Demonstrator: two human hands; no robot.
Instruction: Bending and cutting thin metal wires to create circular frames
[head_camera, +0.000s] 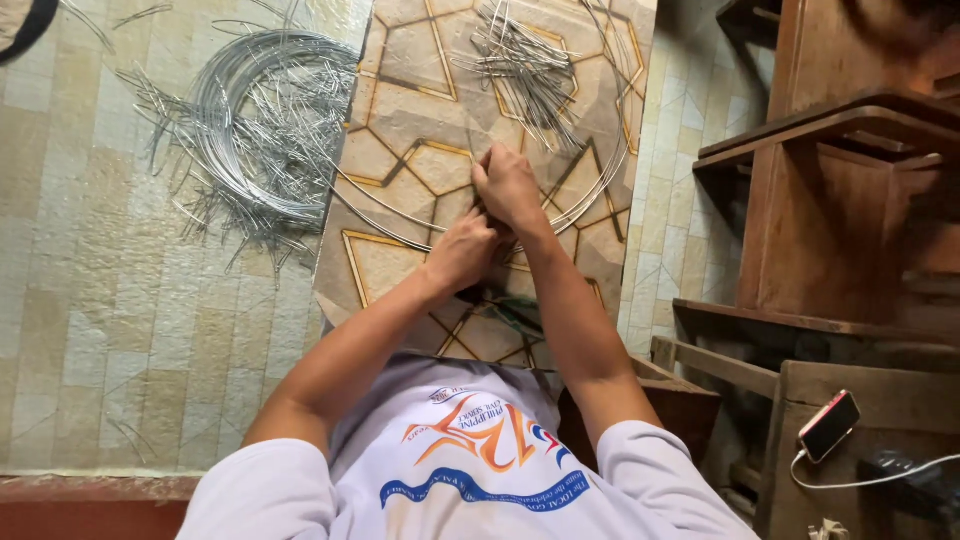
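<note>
Both hands, left hand (462, 250) and right hand (508, 185), close their grip on a wire hoop (400, 215); cut wire pieces (520, 60) and coiled wire (250, 120) lie unused beyond

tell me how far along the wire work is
Looks early on. Already cut: a heap of short silver wire pieces on the patterned mat. In hand: left hand and right hand pinch one long curved silver wire. Left: the big coil of silver wire beside the mat.
</note>
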